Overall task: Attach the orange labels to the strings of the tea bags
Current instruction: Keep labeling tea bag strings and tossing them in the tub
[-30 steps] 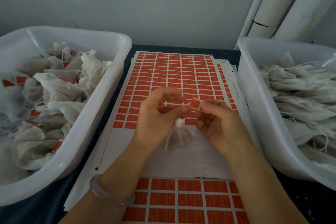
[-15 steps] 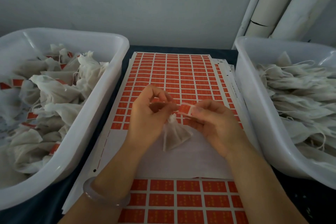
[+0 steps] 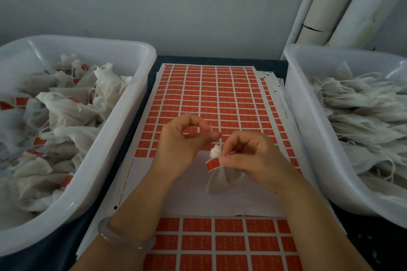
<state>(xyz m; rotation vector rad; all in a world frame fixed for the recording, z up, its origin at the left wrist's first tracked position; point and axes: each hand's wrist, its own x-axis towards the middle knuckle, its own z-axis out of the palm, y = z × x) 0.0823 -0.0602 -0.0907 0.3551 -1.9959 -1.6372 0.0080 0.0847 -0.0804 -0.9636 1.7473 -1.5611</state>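
Note:
My right hand [image 3: 253, 158] pinches a peeled orange label [image 3: 212, 164] between thumb and forefinger. A small white tea bag [image 3: 221, 180] lies just below it on the bare backing paper, with its gathered top [image 3: 215, 151] touching my right fingertips. My left hand [image 3: 180, 141] hovers just to the left with fingers curled, and a thin bit of white string [image 3: 211, 126] pokes up between its fingertips. Beneath both hands lies the sheet of orange labels [image 3: 211, 94].
The white tub on the left [image 3: 123, 121] holds several tea bags with orange labels. Its twin on the right [image 3: 308, 130] holds unlabelled bags with loose strings. A second label sheet [image 3: 220, 242] lies nearest me. White pipes [image 3: 326, 6] stand at the back right.
My right hand has dropped lower with the label, and the bag now sits under it. My left hand has let go of the bag's neck and lifted slightly away.

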